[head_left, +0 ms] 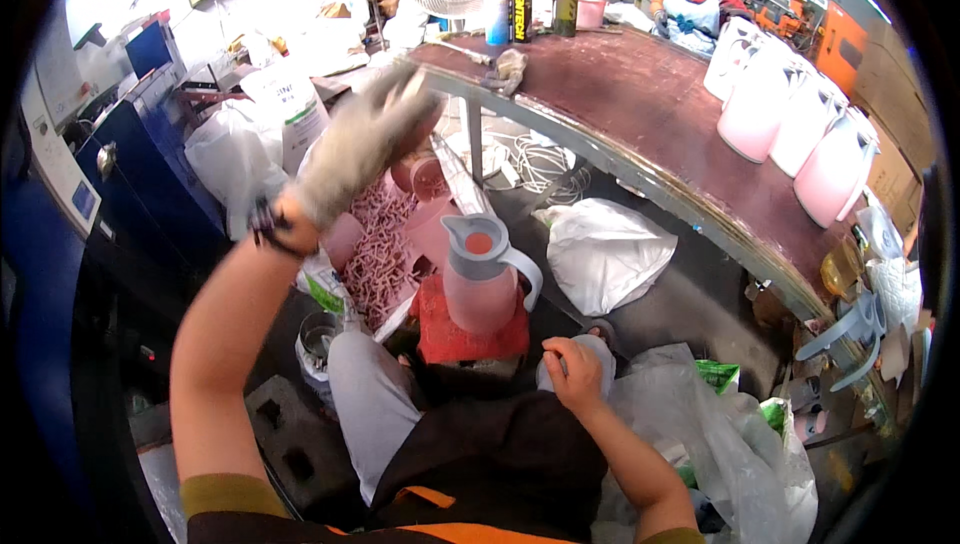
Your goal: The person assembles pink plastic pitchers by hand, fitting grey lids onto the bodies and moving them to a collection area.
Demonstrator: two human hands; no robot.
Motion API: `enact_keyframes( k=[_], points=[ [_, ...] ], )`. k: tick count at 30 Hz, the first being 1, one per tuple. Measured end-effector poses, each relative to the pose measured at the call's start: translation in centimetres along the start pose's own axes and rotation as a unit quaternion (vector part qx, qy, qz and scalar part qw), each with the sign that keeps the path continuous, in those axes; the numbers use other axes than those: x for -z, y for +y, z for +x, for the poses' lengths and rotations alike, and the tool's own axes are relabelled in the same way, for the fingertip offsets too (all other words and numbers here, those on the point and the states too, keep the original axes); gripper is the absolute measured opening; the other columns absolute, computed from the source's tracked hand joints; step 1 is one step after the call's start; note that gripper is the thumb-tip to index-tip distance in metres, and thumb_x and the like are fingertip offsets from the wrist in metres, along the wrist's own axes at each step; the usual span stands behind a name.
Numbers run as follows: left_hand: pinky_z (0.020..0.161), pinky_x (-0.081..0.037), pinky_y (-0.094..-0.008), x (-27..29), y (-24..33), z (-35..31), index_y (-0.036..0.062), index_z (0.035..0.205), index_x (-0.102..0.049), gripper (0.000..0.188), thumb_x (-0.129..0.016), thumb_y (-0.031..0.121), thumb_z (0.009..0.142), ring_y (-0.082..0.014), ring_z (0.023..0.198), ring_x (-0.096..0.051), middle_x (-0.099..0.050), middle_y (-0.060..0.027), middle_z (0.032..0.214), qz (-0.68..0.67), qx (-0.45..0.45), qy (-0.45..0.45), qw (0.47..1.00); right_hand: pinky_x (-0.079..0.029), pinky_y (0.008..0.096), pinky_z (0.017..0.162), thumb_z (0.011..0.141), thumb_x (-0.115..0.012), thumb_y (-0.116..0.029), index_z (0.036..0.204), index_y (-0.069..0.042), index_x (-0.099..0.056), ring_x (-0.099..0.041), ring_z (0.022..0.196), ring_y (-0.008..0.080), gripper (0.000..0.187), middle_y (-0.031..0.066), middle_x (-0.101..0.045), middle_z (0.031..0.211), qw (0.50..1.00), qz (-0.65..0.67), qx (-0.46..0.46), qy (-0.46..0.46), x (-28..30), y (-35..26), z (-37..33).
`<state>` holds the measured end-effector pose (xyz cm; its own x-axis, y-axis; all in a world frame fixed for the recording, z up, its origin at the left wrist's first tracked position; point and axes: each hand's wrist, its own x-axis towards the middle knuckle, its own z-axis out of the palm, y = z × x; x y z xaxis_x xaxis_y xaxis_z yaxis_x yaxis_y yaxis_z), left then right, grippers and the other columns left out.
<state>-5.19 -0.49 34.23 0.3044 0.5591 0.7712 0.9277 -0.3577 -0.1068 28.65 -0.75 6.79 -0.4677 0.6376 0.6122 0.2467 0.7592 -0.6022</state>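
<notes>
Grey-and-pink in the head view, the jug (480, 296) stands upright on the red cloth (472, 348). We see the gloved left hand (362, 144) raised and blurred; whether it spreads or pinches, we cannot tell. The right hand (573, 374) is loosely curled by the knee (604, 356), its grip unclear. We judge the jug best steadied by its handle (534, 276).
</notes>
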Motion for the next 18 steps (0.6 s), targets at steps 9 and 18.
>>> enact_keyframes(
  k=[9, 18],
  points=[
    [0.077, -0.051, -0.0477, -9.1, 9.6, 2.7, 0.0087, 0.119, -0.059, 0.048, -0.062, 0.039, 0.082, -0.0363, 0.084, -0.066, -0.063, -0.0204, 0.091, 0.075, 0.092, -0.208, 0.971, -0.049, 0.0374, 0.07, 0.087, -0.061, -0.011, 0.097, -0.006, -0.062, -0.064, 0.08, 0.0276, 0.012, 0.0083, -0.068, 0.093, 1.0, -0.012, -0.007, 0.025, 1.4, 1.4, -0.9],
    [0.088, -0.046, -0.0472, -13.1, 8.4, -3.4, 0.0147, 0.125, -0.057, 0.062, -0.06, 0.054, 0.077, -0.0394, 0.103, -0.058, -0.057, -0.0228, 0.113, -0.046, 0.183, -0.272, 0.944, -0.048, 0.0401, 0.068, 0.085, -0.062, -0.012, 0.095, -0.006, -0.063, -0.063, 0.077, 0.0304, 0.011, 0.0102, -0.067, 0.089, 0.999, -0.026, -0.032, -0.035, 1.4, 1.2, -0.6]
  ],
)
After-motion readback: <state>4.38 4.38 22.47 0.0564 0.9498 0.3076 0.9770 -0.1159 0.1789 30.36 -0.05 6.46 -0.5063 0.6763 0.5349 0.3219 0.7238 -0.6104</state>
